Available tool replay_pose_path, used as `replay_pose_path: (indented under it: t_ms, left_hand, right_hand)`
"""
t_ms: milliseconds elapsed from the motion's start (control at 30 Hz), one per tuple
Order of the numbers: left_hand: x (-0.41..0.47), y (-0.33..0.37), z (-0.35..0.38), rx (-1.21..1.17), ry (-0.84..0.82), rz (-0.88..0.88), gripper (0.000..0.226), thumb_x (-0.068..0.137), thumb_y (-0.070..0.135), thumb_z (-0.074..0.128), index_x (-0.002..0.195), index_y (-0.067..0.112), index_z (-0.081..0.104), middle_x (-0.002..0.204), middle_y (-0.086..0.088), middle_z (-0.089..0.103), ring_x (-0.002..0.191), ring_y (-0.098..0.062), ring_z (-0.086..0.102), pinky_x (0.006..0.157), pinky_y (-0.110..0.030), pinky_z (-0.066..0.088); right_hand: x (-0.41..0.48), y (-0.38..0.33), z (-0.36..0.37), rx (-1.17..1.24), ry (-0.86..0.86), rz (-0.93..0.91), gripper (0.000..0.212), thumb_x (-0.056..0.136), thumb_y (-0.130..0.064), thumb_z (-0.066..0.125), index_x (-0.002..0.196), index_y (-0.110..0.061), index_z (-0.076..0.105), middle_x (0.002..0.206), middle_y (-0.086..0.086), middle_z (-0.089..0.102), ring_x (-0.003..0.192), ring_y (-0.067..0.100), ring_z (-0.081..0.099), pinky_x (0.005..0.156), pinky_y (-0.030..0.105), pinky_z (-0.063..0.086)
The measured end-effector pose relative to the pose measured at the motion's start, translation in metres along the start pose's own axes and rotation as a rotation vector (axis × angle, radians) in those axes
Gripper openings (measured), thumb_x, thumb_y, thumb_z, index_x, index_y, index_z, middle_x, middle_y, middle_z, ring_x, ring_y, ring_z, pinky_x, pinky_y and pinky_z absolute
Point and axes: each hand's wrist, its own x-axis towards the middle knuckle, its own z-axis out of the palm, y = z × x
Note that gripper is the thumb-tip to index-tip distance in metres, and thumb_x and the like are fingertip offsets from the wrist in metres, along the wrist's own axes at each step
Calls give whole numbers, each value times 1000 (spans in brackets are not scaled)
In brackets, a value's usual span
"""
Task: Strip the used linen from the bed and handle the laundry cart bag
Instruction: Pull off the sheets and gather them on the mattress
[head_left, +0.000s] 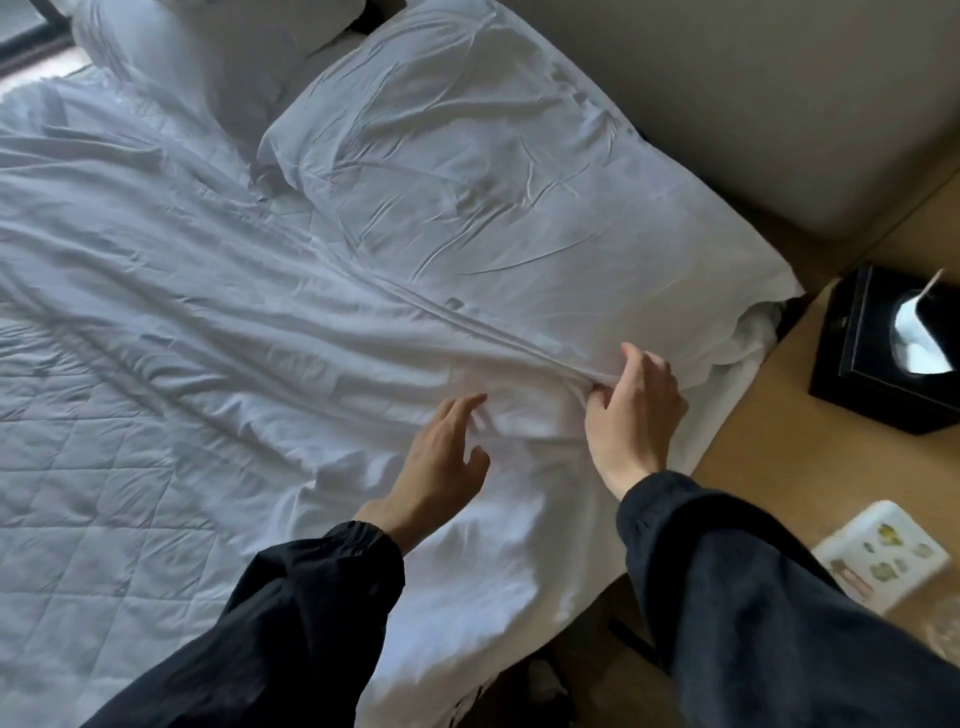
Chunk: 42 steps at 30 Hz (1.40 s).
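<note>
Two dark sleeves (291, 623) reached in from the bottom of the frame. At lower centre the left hand (441, 462) had its grip apart, fingers spread and loose over the white sheet (260, 312), holding nothing. Just to its right, the right hand (636, 415) had its grip clamped on a gathered fold of that sheet, pinching it near the bed's right edge. A tight ridge of cloth ran from the pinch up and left across the bed. In the lower left a quilted pad (78, 467) lay bare. On the wooden worktop (763, 467) at the right stood a blurred white printed box (878, 556) and, beyond it, a black tissue box (883, 364). Farther up lay a creased pillow (467, 166) at upper centre and a second pillow (208, 57) in the upper left, by a beige padded headboard (753, 104).
</note>
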Motion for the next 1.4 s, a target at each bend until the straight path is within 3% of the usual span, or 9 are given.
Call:
replay_pose_path:
  t_ms: [167,300,567,733,800,933,1167,1267,1400]
  left_hand:
    - [-19,-37,2,124,-25,-261,61,89,14,57,145,15,34,141,-6,41,128,-25,43,105,-37,34]
    - [-39,-73,-8,257,-32,-528,67,87,21,59,147,16,29,145,-9,36,134,-28,32,108,-41,26]
    - [-103,-126,-13,101,160,-928,61,92,20,49,146,15,23,143,-20,28,130,-39,32,104,-51,29]
    - [-134,-149,-14,-92,301,-1068,41,100,25,39,137,6,40,132,-31,37,120,-40,39,99,-40,33]
    - [-137,-158,-15,-201,410,-1153,29,99,25,38,115,6,54,119,-27,49,111,-36,45,86,-35,35]
    - [-145,-176,-13,-573,515,-1116,15,89,19,57,80,8,61,75,-5,58,76,-24,54,61,-30,39]
    - [-166,-184,-27,-859,620,-1030,5,79,7,75,81,9,71,66,-3,66,52,-4,58,49,-13,47]
    - [-176,-186,-34,-913,690,-994,2,84,7,70,82,8,70,66,-4,64,58,-11,56,57,-20,51]
    - [-204,-198,-58,-954,853,-977,14,89,10,65,77,16,67,74,-4,64,70,-18,60,71,-34,52]
  right_hand:
    - [-24,-18,22,-95,21,-475,64,67,7,61,130,-4,53,142,22,42,131,35,34,102,52,31]
    - [-37,-38,46,-149,-65,-740,55,65,8,58,119,-5,63,144,25,40,138,38,32,115,50,16]
    - [-74,-55,95,-185,-277,-868,45,68,1,60,112,-6,65,141,21,47,137,35,37,116,50,20]
    - [-113,-64,124,-203,-395,-916,43,69,-2,64,112,-7,65,138,19,50,135,34,40,115,48,24]
    - [-129,-67,136,-204,-433,-913,41,68,-2,64,109,-5,65,136,19,52,133,35,42,115,47,23]
    - [-164,-72,157,-161,-562,-872,39,76,-14,66,114,-6,62,136,20,52,130,36,45,113,44,24]
    - [-244,-90,154,-281,-852,-820,81,80,-58,57,142,-19,23,139,10,34,123,29,39,100,41,34]
    - [-267,-92,156,-489,-764,-789,72,83,-33,61,140,-12,23,130,13,41,113,32,45,93,41,37]
    - [-273,-88,141,-499,-752,-678,26,89,-6,49,114,-10,52,111,12,60,100,32,59,79,35,46]
